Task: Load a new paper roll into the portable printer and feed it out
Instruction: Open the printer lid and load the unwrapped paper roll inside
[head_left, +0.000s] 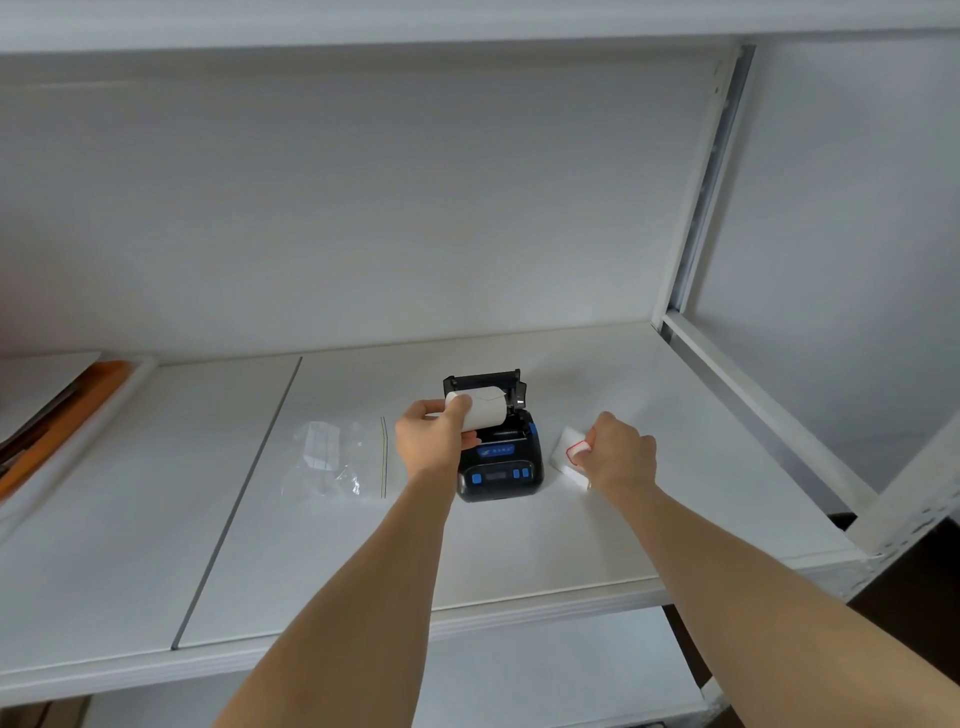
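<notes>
Fingers of the left hand (434, 434) clamp the paper roll (479, 408) over the open printer (496, 447); at three o'clock, the right hand (618, 454) pinches a wrapper (570, 457). Next, seat the roll squarely.

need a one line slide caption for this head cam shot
Left hand holds a white paper roll over the open portable printer while the right hand grips a small white wrapper.
</notes>
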